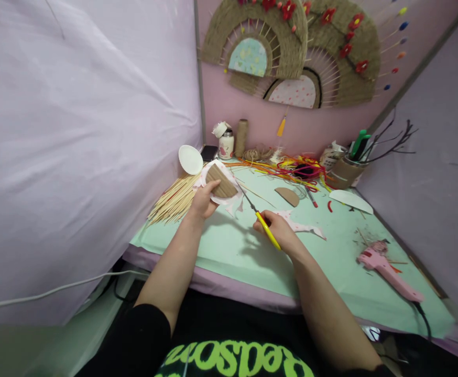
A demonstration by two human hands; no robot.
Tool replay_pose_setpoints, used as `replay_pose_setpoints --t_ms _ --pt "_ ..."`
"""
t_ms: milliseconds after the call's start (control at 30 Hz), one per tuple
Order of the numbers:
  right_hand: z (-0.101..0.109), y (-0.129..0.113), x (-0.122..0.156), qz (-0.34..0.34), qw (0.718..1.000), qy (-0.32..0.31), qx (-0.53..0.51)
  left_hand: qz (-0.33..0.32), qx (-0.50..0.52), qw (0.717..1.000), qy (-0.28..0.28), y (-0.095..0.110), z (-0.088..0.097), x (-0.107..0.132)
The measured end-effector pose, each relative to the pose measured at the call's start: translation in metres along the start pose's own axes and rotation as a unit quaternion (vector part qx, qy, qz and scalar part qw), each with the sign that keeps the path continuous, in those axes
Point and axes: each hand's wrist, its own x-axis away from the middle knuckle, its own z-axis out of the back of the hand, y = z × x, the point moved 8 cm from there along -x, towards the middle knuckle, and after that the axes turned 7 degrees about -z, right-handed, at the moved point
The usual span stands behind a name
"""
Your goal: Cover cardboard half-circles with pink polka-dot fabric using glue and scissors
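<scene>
My left hand [206, 200] grips a half-round piece of brown cardboard [221, 180] together with the white, pink-spotted fabric [233, 199] behind it. The fabric sticks out as a border around the cardboard, and cut strips dangle from its lower edge. My right hand [273, 226] is closed around the yellow handles of a pair of scissors [266, 229]. Their blades point up and left, to the right edge of the fabric; I cannot tell whether they touch it. A spotted fabric scrap [305, 228] lies beside my right hand.
Thin bamboo sticks [174, 201] are spread at left. A pink glue gun [390, 272] lies at right with its cord over the edge. Behind are a jar [226, 145], a twine spool [242, 137], coloured pipe cleaners [292, 170], a cardboard half-circle [286, 196] and a pen pot [345, 172].
</scene>
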Motion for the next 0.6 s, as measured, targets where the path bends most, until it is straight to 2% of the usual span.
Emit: replay_pose_setpoints --t_ms 600 --pt "0.0013 0.0011 0.0010 -0.003 1.000 0.011 -0.011 -0.001 -0.015 1.000 0.003 0.0013 -0.0016 0.0009"
